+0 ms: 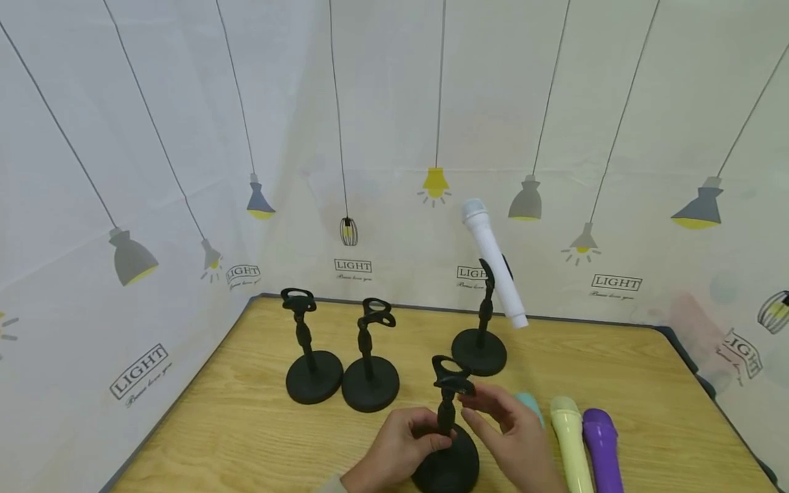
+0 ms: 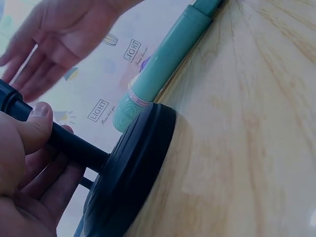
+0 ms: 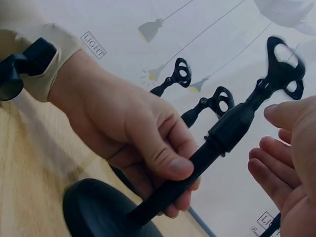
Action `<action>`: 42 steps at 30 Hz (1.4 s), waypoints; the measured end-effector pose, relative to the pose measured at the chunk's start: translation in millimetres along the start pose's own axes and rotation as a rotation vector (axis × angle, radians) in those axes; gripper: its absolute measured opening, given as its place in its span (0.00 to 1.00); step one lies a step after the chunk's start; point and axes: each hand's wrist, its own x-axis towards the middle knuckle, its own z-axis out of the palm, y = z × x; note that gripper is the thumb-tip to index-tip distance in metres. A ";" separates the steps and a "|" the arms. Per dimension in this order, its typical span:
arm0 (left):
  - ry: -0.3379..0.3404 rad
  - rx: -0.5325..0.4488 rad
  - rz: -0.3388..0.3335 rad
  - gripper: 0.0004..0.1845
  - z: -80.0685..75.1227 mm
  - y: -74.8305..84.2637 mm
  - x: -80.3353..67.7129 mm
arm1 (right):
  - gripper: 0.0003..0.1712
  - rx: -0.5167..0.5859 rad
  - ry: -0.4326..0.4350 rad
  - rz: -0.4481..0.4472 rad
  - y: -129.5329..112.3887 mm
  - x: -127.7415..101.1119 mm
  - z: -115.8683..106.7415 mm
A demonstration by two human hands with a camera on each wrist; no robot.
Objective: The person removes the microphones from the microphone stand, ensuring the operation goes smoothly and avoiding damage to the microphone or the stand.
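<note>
The black mic stand [image 1: 448,438] sits at the near edge of the bench [image 1: 246,424], upright on its round base. The left hand [image 1: 397,452] has its fingers [image 3: 168,148] and thumb curled round the stand's post, just above the base. The right hand [image 1: 511,431] is just beside the clip at the top, fingers [image 3: 271,163] loosely spread and gripping nothing; from the head view I can't tell if a fingertip actually touches the clip.

Hard to see: the base is cut off by the bottom of the head view, and the right hand covers most of a teal microphone [image 1: 529,405] lying right beside the base. A yellow microphone [image 1: 570,438] and a purple microphone [image 1: 603,445] lie next to it, both running out of frame.

Further back, 3 more stands: 2 empty stands [image 1: 342,370] side by side on the left, and 1 stand [image 1: 481,342] holding a white microphone [image 1: 495,270] tilted in its clip.

The bench is light wood grain with a dark edge. Around it hangs a white backdrop [image 1: 394,137] printed with hanging lamps and "LIGHT" labels.
</note>
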 end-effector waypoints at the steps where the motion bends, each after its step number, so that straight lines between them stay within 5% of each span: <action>1: 0.001 0.000 -0.002 0.06 0.0 0.0 -0.1 | 0.17 0.013 -0.001 -0.004 -1.5 0.6 -0.9; 15: 0.006 0.001 -0.021 0.06 -1.7 1.8 -1.2 | 0.29 0.066 -0.055 -0.052 -22.4 6.1 -11.2; 24: 0.015 0.034 -0.041 0.06 -6.7 2.3 -2.5 | 0.26 0.073 -0.085 -0.070 -31.7 16.7 -10.8; 32: 0.032 0.063 -0.062 0.07 -17.8 -0.6 -5.9 | 0.26 0.120 -0.131 -0.212 -30.3 24.0 -6.6; 42: 0.056 0.080 -0.073 0.08 -37.0 -4.0 -16.3 | 0.22 0.124 -0.198 -0.176 -25.8 27.3 8.2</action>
